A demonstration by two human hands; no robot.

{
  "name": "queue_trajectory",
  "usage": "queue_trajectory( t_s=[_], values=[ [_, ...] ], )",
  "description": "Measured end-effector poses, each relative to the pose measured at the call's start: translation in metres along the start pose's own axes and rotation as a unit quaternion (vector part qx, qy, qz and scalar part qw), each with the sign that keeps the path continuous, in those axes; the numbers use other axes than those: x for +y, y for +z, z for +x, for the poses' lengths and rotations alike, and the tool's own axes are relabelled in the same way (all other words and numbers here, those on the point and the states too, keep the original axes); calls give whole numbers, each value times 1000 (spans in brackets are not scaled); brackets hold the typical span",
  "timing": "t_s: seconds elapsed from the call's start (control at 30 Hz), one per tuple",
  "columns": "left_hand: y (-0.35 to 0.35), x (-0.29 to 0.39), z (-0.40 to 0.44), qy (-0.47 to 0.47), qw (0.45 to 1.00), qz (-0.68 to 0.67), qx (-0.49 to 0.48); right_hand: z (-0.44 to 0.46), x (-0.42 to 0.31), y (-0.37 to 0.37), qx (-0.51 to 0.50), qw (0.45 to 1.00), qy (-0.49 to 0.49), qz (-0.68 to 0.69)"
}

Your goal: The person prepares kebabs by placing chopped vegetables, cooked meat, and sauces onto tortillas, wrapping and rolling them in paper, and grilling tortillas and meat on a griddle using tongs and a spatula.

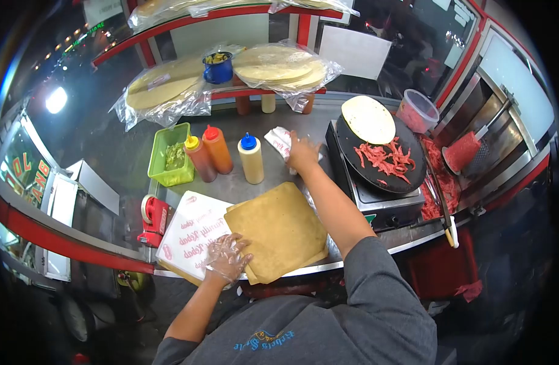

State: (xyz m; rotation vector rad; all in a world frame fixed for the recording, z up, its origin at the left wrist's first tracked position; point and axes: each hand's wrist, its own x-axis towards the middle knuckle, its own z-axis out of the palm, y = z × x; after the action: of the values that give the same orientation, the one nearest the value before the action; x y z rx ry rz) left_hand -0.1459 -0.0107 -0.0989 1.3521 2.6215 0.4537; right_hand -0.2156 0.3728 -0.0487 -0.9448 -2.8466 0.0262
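Fingers of the right hand (303,155) are being spread beside and over a white wrapped bundle (280,142), which is being touched at its right side; whether it is being clenched cannot be told. With the left hand (229,257), no grasp is being made: its fingers are being held apart and palm down, lightly bent, across the seam between white printed paper (191,228) and brown paper (278,228). A thin, clear, crinkled plastic glove is being worn on it.

Red lettering is being shown on the smooth white sheets under and left of the left hand, and on the bundle's folded, elongated wrapping. The brown paper, matte and squarish with uneven layered edges, is being spread just right of the left hand, nearer the body than the right hand.

Left of the right hand, a smooth cylindrical bottle with a blue cap (251,161) is being stood upright on the brushed metal counter (273,173). Farther left, two red-toned sauce bottles (211,155) and a translucent green tub (172,156) are being lined up. Beyond the left hand, a red tape dispenser (153,222) is being set against the white sheets. Right of the right hand, ragged red strips (386,159) and a pale round flatbread (369,120) are being borne by a dark, round pan (352,143).
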Motion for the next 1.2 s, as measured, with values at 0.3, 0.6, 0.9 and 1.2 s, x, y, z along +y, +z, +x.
queue_trajectory(
  t_s=[0.3, 0.6, 0.9, 1.2],
  values=[
    [-3, -59, -54, -146, 946, -113, 267, -173, -72, 19, 0, 894, -192, 404],
    [29, -97, -146, -456, 553, -685, 129, -182, -149, 9, -83, 937, -216, 262],
    [45, -75, -128, -374, 672, -597, 229, -251, -48, 16, -26, 970, -159, 184],
    [-95, -22, -121, 59, 861, -241, 443, -232, 149, -127, 316, 875, -132, 343]
  ],
)
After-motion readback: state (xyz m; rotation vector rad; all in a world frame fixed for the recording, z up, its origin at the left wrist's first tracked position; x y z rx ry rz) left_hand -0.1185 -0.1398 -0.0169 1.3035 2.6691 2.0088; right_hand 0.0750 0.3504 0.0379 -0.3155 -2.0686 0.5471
